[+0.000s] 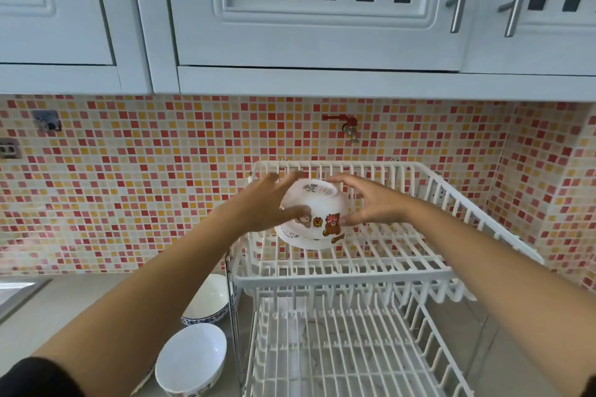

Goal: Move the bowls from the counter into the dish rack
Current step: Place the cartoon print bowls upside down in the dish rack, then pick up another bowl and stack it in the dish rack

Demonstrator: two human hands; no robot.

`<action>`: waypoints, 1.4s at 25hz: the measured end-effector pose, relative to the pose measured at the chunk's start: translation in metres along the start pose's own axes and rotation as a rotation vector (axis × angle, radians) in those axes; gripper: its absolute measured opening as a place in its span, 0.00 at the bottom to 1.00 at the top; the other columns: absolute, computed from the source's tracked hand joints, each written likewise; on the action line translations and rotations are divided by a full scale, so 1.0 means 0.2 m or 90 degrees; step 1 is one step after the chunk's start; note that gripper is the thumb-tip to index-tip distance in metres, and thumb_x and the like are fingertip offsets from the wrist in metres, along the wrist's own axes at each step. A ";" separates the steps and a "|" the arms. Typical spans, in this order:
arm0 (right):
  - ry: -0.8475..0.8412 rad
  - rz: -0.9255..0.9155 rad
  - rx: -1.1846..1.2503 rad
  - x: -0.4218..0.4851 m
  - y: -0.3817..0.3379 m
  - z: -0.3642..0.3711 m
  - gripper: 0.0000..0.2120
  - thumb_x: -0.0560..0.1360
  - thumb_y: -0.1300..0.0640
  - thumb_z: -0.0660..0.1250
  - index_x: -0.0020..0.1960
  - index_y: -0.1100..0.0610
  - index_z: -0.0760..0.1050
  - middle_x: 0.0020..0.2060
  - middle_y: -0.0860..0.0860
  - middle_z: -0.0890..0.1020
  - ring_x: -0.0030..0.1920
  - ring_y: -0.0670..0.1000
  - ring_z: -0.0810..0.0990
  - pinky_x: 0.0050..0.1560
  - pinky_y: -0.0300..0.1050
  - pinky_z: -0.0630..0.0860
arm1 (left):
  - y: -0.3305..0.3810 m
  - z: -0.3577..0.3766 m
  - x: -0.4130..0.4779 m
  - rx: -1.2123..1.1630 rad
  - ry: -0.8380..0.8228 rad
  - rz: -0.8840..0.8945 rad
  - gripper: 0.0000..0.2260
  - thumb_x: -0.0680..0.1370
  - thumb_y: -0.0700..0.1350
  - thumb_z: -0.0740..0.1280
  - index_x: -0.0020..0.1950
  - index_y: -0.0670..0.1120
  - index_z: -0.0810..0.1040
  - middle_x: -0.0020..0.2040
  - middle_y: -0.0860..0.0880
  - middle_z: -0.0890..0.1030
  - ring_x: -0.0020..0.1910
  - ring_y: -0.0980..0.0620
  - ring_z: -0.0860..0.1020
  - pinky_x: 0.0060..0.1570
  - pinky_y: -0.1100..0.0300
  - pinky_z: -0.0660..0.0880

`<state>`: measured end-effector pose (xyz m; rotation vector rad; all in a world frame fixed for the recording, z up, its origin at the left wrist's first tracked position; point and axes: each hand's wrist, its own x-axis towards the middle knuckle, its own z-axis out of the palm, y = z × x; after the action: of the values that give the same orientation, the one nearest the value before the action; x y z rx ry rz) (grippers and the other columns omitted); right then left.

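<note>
A white bowl with bear cartoons (pixel 317 206) is upside down over the top tier of the white two-tier dish rack (pixel 419 271), on top of another white bowl whose rim (pixel 300 240) shows beneath it. My left hand (pixel 269 200) grips its left side and my right hand (pixel 371 200) its right side. On the grey counter left of the rack stand a white bowl with a blue patterned rim (pixel 209 300) and, nearer me, a plain white bowl (pixel 192 359), both upright.
White wall cupboards (pixel 290 26) hang low above the rack. A red-handled tap (pixel 350 127) sticks out of the mosaic tile wall behind it. A sink edge (pixel 19 293) shows at far left. The rack's lower tier (pixel 338 348) holds nothing visible.
</note>
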<state>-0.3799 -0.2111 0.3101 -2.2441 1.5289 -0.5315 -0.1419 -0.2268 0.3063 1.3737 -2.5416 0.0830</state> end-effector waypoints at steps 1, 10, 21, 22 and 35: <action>0.016 -0.011 -0.004 -0.01 -0.04 0.00 0.39 0.70 0.51 0.74 0.74 0.45 0.56 0.76 0.46 0.55 0.75 0.50 0.56 0.71 0.50 0.57 | -0.01 -0.04 -0.03 -0.012 0.032 -0.001 0.32 0.76 0.66 0.55 0.76 0.54 0.51 0.74 0.40 0.63 0.69 0.39 0.69 0.65 0.42 0.70; 0.129 -0.170 -0.076 0.02 -0.71 0.37 0.22 0.79 0.47 0.57 0.72 0.50 0.62 0.75 0.49 0.60 0.74 0.50 0.58 0.68 0.43 0.57 | -0.28 -0.26 -0.62 -0.061 0.126 -0.149 0.26 0.81 0.56 0.52 0.76 0.45 0.56 0.77 0.43 0.60 0.74 0.42 0.62 0.71 0.47 0.61; 0.036 -0.060 -0.117 0.05 -0.96 1.33 0.25 0.80 0.54 0.56 0.74 0.58 0.56 0.75 0.55 0.59 0.74 0.55 0.59 0.71 0.51 0.59 | -0.65 0.28 -1.23 -0.156 -0.080 -0.354 0.23 0.82 0.51 0.52 0.73 0.40 0.62 0.72 0.38 0.68 0.70 0.39 0.67 0.67 0.48 0.64; 0.020 -0.014 -0.076 0.06 -0.91 1.43 0.25 0.80 0.54 0.56 0.74 0.60 0.56 0.75 0.56 0.60 0.74 0.56 0.59 0.72 0.50 0.59 | -0.68 0.37 -1.25 -0.168 -0.103 -0.375 0.22 0.82 0.50 0.53 0.72 0.39 0.64 0.70 0.38 0.70 0.69 0.39 0.69 0.66 0.50 0.65; -0.047 0.458 0.109 0.41 -0.36 2.05 0.28 0.78 0.48 0.58 0.70 0.66 0.62 0.67 0.62 0.71 0.66 0.61 0.72 0.62 0.48 0.70 | -0.85 1.23 -1.06 -0.320 -0.260 -0.559 0.17 0.81 0.42 0.50 0.67 0.38 0.68 0.66 0.35 0.70 0.64 0.36 0.72 0.60 0.47 0.71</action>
<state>-0.0878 -0.2260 0.0016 -1.4236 2.0005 -0.3334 0.0622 -0.1890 0.0045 2.2454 -1.7533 -0.9921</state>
